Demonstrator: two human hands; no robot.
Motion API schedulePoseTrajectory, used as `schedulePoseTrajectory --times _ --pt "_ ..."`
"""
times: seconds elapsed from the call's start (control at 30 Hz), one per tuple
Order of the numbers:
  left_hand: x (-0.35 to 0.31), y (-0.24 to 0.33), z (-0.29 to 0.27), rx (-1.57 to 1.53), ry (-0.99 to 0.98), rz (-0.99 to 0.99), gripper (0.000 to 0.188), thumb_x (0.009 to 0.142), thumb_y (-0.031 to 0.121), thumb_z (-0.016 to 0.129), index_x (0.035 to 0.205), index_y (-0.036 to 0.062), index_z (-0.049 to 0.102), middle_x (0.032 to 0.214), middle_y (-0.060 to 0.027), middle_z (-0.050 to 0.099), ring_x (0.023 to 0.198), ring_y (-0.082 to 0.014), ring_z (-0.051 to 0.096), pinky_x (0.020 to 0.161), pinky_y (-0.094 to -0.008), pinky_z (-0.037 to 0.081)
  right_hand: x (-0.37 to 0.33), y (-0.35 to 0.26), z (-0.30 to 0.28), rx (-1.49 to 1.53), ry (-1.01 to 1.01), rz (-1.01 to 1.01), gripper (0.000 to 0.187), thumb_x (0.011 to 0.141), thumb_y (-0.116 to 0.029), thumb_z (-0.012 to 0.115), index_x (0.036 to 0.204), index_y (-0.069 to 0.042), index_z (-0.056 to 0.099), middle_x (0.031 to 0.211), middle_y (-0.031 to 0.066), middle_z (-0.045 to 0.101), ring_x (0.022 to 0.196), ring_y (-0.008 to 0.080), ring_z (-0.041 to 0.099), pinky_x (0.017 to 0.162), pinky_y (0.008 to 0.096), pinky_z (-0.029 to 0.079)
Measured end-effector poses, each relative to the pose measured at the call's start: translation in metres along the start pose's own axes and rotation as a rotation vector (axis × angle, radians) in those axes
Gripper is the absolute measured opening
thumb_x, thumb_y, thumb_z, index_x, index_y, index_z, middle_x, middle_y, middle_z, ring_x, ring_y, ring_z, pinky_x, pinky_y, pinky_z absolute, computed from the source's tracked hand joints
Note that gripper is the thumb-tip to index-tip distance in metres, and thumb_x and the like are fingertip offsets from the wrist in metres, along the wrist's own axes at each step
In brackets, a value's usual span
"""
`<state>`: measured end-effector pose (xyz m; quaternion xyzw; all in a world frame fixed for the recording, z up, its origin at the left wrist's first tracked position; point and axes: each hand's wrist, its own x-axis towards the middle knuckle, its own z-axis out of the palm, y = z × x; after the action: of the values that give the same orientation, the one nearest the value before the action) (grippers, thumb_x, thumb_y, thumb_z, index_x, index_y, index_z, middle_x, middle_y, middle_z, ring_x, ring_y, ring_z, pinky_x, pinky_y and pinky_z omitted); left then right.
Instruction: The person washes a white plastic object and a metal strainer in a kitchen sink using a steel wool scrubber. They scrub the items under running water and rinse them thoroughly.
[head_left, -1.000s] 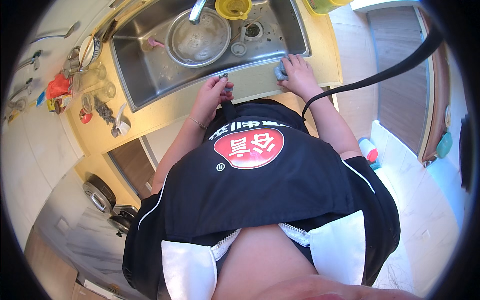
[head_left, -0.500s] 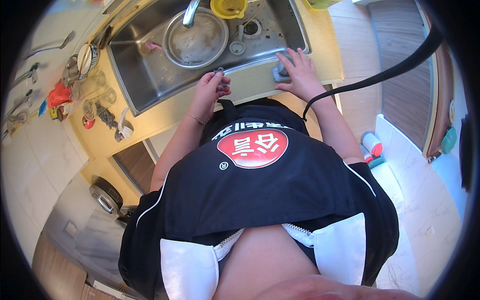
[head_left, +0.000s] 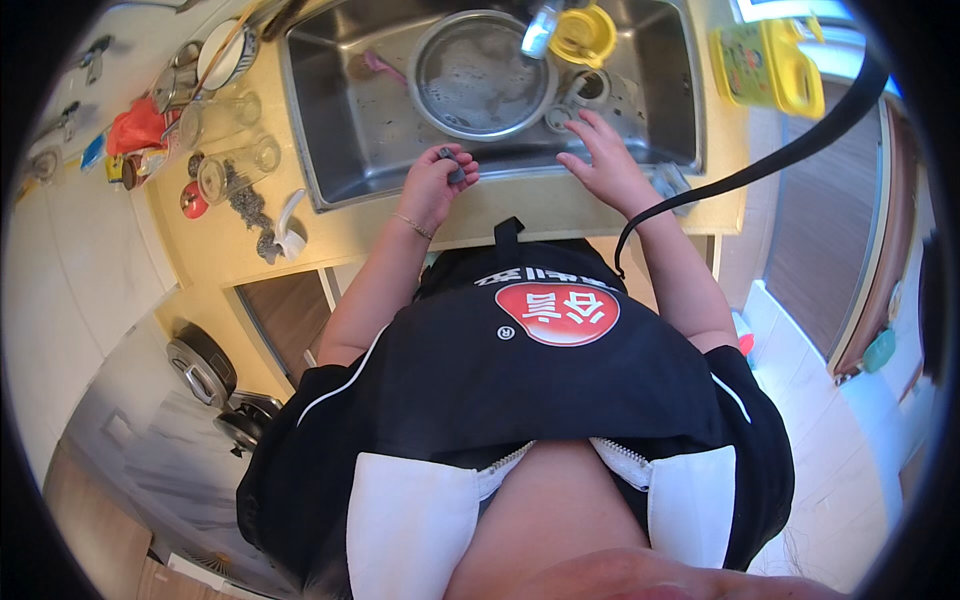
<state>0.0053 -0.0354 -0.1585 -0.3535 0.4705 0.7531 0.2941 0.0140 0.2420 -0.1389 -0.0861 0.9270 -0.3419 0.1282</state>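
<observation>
My left hand is closed round a small dark grey object at the sink's front edge; its kind I cannot make out. My right hand is open, fingers stretched over the front rim of the steel sink, with nothing in it. Beside the right wrist, a grey-blue block rests on the front ledge, partly hidden by the arm. A round metal basin with cloudy water stands in the sink. Near my right fingertips lies a light grey ring-shaped part, next to the drain.
The tap hangs over the basin beside a yellow strainer. A pink brush lies in the sink. On the left counter are glass jars, steel scourers and a white-handled brush. A yellow jug stands far right.
My right hand has moved off the grey-blue block, leftward to the sink's front rim. The left hand keeps its small grey object. The whole view has shifted, bringing the yellow jug into sight.
</observation>
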Motion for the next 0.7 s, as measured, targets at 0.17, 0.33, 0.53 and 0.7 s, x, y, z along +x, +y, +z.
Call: schedulePoseTrajectory --times 0.17,0.33,0.53,0.7 --pt "0.036 0.022 -0.045 -0.109 0.033 0.081 0.015 0.085 -0.003 0.051 0.098 0.0012 0.047 0.09 -0.0116 0.054 0.083 -0.0237 0.058 0.073 -0.0361 0.054 0.067 0.031 0.07 0.427 -0.226 0.481 0.059 0.08 -0.033 0.067 0.127 -0.003 0.046 0.131 0.0157 0.045 0.12 0.0302 0.045 0.094 0.0415 0.043" --pt "0.104 0.055 -0.082 -0.22 0.089 0.087 0.012 0.085 0.003 0.058 0.092 0.0034 0.048 0.078 -0.0061 0.05 0.069 -0.0159 0.051 0.063 -0.0318 0.051 0.109 0.051 0.118 0.962 -0.108 1.18 0.049 0.088 -0.03 0.059 0.128 -0.008 0.041 0.119 0.0074 0.048 0.111 0.0262 0.046 0.083 0.0437 0.047" --pt "0.194 0.069 -0.104 -0.268 0.29 -0.022 0.02 0.083 0.011 0.065 0.089 0.0034 0.047 0.074 -0.0043 0.048 0.064 -0.0146 0.049 0.057 -0.0301 0.051 0.132 0.108 0.174 1.104 0.118 1.237 0.033 0.087 -0.027 0.059 0.114 -0.012 0.048 0.095 0.0018 0.056 0.083 0.0199 0.053 0.071 0.04 0.046" --pt "0.25 0.06 -0.115 -0.151 0.425 -0.047 0.026 0.081 0.01 0.066 0.099 0.0005 0.048 0.077 -0.0062 0.052 0.063 -0.0165 0.054 0.05 -0.0294 0.05 0.148 0.045 0.154 0.111 0.419 0.547 0.052 0.079 -0.017 0.064 0.121 0.001 0.041 0.109 0.0205 0.053 0.103 0.0343 0.052 0.09 0.0447 0.041"
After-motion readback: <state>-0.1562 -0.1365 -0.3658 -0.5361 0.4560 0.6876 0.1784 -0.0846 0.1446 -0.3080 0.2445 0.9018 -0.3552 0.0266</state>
